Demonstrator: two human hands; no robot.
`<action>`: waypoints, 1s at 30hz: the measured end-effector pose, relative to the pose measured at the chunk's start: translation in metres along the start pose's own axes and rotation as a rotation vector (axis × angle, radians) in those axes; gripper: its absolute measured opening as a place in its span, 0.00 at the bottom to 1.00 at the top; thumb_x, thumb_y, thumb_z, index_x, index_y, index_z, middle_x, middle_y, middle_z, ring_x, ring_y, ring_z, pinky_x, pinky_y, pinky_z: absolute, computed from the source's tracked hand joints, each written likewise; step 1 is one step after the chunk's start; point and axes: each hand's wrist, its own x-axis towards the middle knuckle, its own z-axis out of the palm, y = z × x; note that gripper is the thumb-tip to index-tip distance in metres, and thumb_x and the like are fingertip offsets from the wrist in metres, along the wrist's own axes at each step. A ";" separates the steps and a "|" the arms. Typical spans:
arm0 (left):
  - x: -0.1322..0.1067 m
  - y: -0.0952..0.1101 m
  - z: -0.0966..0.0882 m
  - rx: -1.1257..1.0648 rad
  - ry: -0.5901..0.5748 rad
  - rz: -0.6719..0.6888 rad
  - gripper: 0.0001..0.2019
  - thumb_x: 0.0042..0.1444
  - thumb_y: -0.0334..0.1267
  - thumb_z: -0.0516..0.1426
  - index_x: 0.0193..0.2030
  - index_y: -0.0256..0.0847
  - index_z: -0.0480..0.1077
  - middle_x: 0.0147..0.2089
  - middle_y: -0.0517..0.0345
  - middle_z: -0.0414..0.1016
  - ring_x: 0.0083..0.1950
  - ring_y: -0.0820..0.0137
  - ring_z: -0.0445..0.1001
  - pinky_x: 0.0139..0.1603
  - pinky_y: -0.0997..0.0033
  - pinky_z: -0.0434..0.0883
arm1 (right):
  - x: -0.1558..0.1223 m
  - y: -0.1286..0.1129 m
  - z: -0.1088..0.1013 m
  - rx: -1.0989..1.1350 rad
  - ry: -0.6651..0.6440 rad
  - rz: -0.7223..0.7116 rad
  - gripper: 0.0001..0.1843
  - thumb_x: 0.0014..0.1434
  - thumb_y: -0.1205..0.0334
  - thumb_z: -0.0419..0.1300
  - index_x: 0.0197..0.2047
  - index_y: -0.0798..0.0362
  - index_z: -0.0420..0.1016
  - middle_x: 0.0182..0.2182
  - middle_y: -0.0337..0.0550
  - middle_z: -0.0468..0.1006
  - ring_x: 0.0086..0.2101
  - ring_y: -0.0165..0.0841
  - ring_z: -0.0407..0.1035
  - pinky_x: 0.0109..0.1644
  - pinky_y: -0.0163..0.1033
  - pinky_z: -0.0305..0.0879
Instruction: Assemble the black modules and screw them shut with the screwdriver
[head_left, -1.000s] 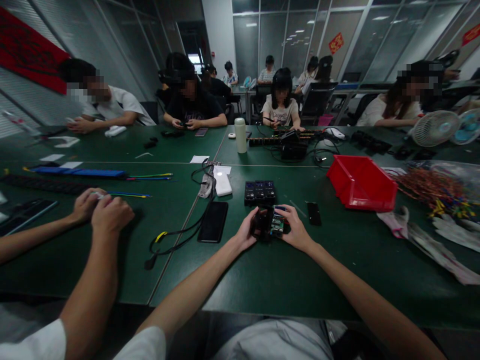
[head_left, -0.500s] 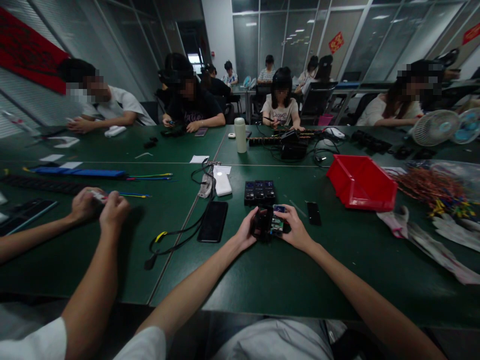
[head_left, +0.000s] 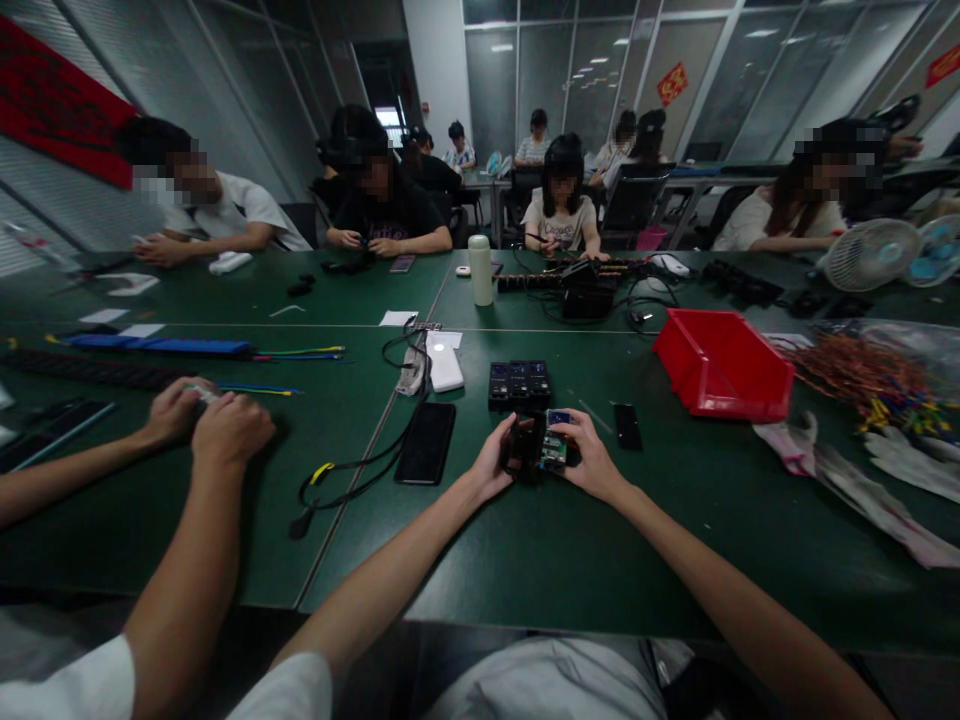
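Beside the person, a co-worker's two hands (head_left: 225, 428) are closing together again over a small pale piece, after drawing apart half a second ago. The person's own hands are staying almost where they were.

The left hand (head_left: 491, 468) is gripping the dark end of a small black electronic module with a green circuit board (head_left: 541, 448), thumb on top and fingers curling under it. The right hand (head_left: 594, 462) is gripping the green-board end of the same module, its thumb lying across the top. Both hands are holding the module low over the dark green desk (head_left: 570, 560), well left of the red plastic bin (head_left: 724, 368) and nearer the person than it. Whether the module is touching the desk cannot be told.

A black block of similar modules (head_left: 519, 384) is lying just beyond the held one, left of the bin. A thin black rectangular piece (head_left: 627, 427) is lying between the right hand and the bin. A black smartphone (head_left: 426, 443) is lying flat farther left of the bin, past the left hand, and a black cable with a yellow tag (head_left: 337, 480) is curling beside it.
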 end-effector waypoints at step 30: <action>0.004 -0.002 -0.004 -0.018 -0.015 0.006 0.19 0.57 0.47 0.52 0.45 0.33 0.71 0.35 0.50 0.77 0.32 0.68 0.75 0.31 0.71 0.70 | 0.001 -0.001 0.000 0.040 0.022 0.008 0.41 0.45 0.63 0.66 0.59 0.44 0.52 0.57 0.49 0.55 0.54 0.44 0.61 0.49 0.51 0.69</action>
